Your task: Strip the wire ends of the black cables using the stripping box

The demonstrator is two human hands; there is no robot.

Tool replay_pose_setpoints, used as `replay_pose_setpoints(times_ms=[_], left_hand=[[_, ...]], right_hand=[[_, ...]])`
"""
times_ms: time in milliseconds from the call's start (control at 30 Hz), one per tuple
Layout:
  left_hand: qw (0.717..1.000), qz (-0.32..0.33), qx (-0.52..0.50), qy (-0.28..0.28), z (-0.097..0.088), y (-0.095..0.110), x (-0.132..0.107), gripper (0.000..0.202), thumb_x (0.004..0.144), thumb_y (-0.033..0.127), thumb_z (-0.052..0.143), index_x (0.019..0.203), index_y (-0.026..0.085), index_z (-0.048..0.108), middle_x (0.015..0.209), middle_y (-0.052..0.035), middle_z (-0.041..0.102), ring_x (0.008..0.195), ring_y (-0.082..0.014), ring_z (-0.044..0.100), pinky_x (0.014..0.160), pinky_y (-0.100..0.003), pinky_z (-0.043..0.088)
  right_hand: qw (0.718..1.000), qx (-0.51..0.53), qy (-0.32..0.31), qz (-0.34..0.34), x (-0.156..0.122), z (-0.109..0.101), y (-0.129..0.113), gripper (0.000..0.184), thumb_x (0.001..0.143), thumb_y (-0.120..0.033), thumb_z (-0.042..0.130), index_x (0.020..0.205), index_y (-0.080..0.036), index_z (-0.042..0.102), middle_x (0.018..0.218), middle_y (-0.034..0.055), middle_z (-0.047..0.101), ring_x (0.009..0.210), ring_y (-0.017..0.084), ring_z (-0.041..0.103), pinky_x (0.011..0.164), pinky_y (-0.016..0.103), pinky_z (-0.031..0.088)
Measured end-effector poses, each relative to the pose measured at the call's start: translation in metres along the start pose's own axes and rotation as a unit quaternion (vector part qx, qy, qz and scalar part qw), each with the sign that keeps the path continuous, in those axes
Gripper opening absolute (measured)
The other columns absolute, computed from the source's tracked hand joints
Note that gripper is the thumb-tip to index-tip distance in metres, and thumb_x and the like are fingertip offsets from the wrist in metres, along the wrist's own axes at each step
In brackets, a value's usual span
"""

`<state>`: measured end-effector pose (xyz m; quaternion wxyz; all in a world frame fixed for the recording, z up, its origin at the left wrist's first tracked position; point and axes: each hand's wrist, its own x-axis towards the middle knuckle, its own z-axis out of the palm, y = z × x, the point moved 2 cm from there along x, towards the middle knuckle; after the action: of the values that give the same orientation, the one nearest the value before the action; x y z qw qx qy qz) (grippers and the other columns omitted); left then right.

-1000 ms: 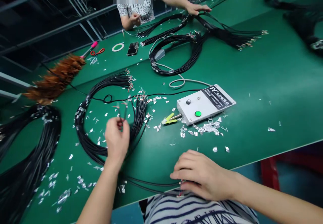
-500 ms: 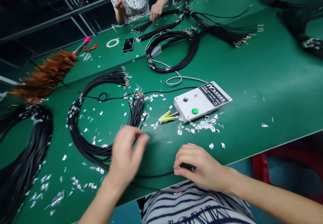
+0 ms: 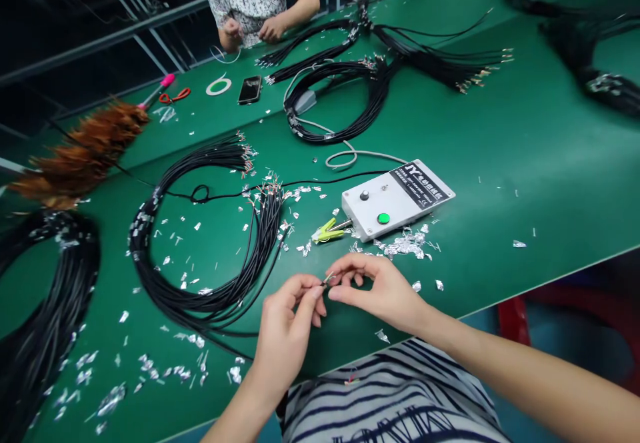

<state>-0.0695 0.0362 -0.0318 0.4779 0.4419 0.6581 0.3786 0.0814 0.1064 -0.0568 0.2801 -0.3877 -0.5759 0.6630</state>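
Note:
My left hand (image 3: 293, 316) is closed in a pinch on a thin black cable, near its stripped end (image 3: 327, 278), where short pale wires stick out. My right hand (image 3: 377, 290) is at those wire tips, its thumb and forefinger apart on either side of them. Whether it touches the wires is hard to make out. Left of the hands lies a curved bundle of black cables (image 3: 145, 230) with stripped ends. Just beyond the hands is a white control box (image 3: 373, 206) with a green button, and a yellow-green clip (image 3: 329, 231) at its front.
Foil scraps (image 3: 407, 243) litter the green table (image 3: 490, 183). More cable coils (image 3: 83, 283) lie at left, at the back and far right. A phone (image 3: 250, 90), a tape roll (image 3: 219, 86) and a brown feather duster (image 3: 95, 143) are farther off. Two people sit opposite.
My left hand has come down and right and now grips the cable. My right hand has moved up and left from near the table edge, changing its hold. The cable end has been raised.

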Motion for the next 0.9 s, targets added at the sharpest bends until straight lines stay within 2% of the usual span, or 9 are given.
replay_pose_setpoints(times_ms=[200,333,400,500,633,700,767,833,900], left_hand=[[0.999,0.009,0.029,0.015,0.001,-0.002,-0.003,0.024,0.093,0.036,0.05,0.081,0.018,0.059,0.062,0.0026,0.053,0.054,-0.0103,0.045,0.051,-0.022,0.036],[0.999,0.01,-0.045,0.026,0.004,-0.002,-0.001,0.021,0.093,0.038,0.052,0.084,0.019,0.054,0.06,0.0038,0.049,0.055,-0.011,0.043,0.051,-0.022,0.034],[0.997,0.01,-0.077,0.032,0.005,-0.001,0.0,0.02,0.092,0.04,0.054,0.093,0.02,0.053,0.058,0.0051,0.047,0.055,-0.0114,0.042,0.051,-0.022,0.033],[0.996,0.006,-0.09,0.014,0.005,0.003,0.001,0.031,0.091,0.043,0.057,0.111,0.018,0.054,0.058,0.0057,0.044,0.055,-0.0122,0.041,0.052,-0.023,0.033],[0.994,0.004,-0.105,-0.041,0.002,0.006,0.003,0.035,0.09,0.046,0.057,0.106,0.016,0.06,0.059,0.0043,0.043,0.055,-0.0111,0.038,0.049,-0.023,0.03],[0.99,-0.001,-0.134,-0.051,0.001,0.005,0.005,0.034,0.088,0.046,0.061,0.105,0.017,0.06,0.058,0.0055,0.041,0.052,-0.0097,0.035,0.045,-0.022,0.025],[0.986,-0.017,-0.161,-0.04,0.003,0.002,0.006,0.034,0.084,0.046,0.066,0.102,0.019,0.06,0.061,0.0053,0.045,0.047,-0.007,0.031,0.042,-0.02,0.02],[0.984,-0.032,-0.175,0.001,0.005,-0.002,0.007,0.034,0.079,0.047,0.072,0.095,0.018,0.061,0.066,0.0042,0.05,0.043,-0.0037,0.027,0.039,-0.02,0.015],[0.982,-0.037,-0.177,0.052,0.006,-0.004,0.007,0.036,0.076,0.048,0.074,0.088,0.017,0.062,0.06,0.006,0.047,0.04,-0.0027,0.024,0.038,-0.019,0.013]], right_hand=[[0.988,0.14,0.005,0.064,0.006,0.007,0.001,0.029,0.065,-0.044,0.081,0.074,-0.019,0.072,0.073,0.0016,0.071,0.058,0.011,0.056,0.057,0.027,0.045],[0.967,0.228,0.003,0.113,0.006,0.016,0.002,0.032,0.06,-0.045,0.085,0.07,-0.018,0.071,0.065,-0.0026,0.066,0.052,0.007,0.048,0.056,0.025,0.041],[0.96,0.252,0.006,0.124,0.005,0.022,0.001,0.033,0.06,-0.045,0.085,0.07,-0.018,0.07,0.061,-0.0043,0.062,0.052,0.007,0.045,0.056,0.024,0.038],[0.964,0.242,0.015,0.112,0.004,0.026,0.0,0.031,0.065,-0.044,0.081,0.066,-0.018,0.067,0.055,-0.0051,0.058,0.051,0.008,0.045,0.056,0.025,0.036],[0.975,0.198,0.024,0.095,0.003,0.024,-0.001,0.026,0.071,-0.04,0.073,0.063,-0.019,0.06,0.05,-0.006,0.054,0.051,0.009,0.046,0.056,0.026,0.036],[0.978,0.183,0.02,0.096,0.003,0.022,-0.001,0.024,0.072,-0.038,0.072,0.064,-0.019,0.059,0.049,-0.0063,0.053,0.051,0.01,0.047,0.056,0.025,0.036],[0.98,0.173,0.012,0.097,0.004,0.022,0.0,0.022,0.071,-0.036,0.071,0.065,-0.018,0.06,0.05,-0.0064,0.052,0.051,0.01,0.048,0.056,0.025,0.037],[0.982,0.162,0.004,0.094,0.003,0.022,0.0,0.022,0.07,-0.037,0.071,0.066,-0.018,0.059,0.054,-0.0061,0.053,0.051,0.009,0.048,0.054,0.024,0.038],[0.987,0.14,0.005,0.078,0.001,0.023,-0.001,0.023,0.071,-0.038,0.07,0.068,-0.018,0.059,0.058,-0.0051,0.055,0.051,0.009,0.049,0.052,0.024,0.039]])
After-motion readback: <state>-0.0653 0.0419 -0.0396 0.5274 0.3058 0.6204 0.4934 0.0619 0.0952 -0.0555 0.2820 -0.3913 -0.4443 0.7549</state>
